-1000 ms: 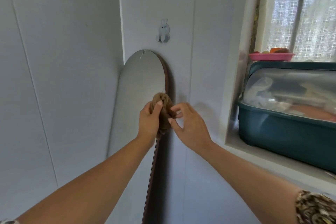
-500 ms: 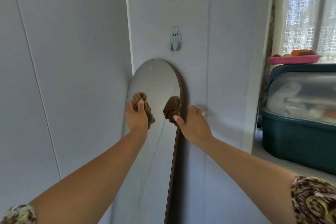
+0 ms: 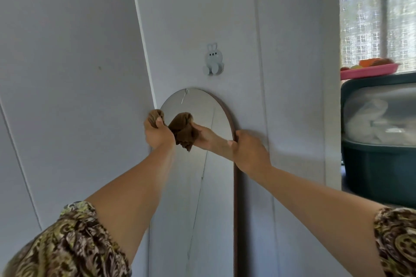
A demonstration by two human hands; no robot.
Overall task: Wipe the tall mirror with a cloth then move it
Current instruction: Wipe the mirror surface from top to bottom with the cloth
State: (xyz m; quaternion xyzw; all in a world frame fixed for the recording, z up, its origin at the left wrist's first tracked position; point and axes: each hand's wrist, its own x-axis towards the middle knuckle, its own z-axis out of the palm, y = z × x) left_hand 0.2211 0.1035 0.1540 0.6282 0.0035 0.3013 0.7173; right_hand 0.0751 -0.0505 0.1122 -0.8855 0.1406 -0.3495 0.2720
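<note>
A tall arched mirror (image 3: 209, 182) with a thin brown frame leans in the corner against the white wall. My left hand (image 3: 157, 134) is shut on a bunched brown cloth (image 3: 154, 116) and presses it on the glass at the mirror's upper left edge. The glass reflects the cloth and hand just to the right. My right hand (image 3: 249, 150) grips the mirror's right frame edge at about the same height.
A bunny-shaped wall hook (image 3: 213, 59) sits just above the mirror. At the right, a teal storage box (image 3: 378, 164) with a clear lid stands on the window ledge, with a pink tray (image 3: 369, 71) of items on top.
My left hand carried the cloth leftwards across the glass to its left edge. My right hand left the cloth and took hold of the right frame edge. The camera tilted upwards.
</note>
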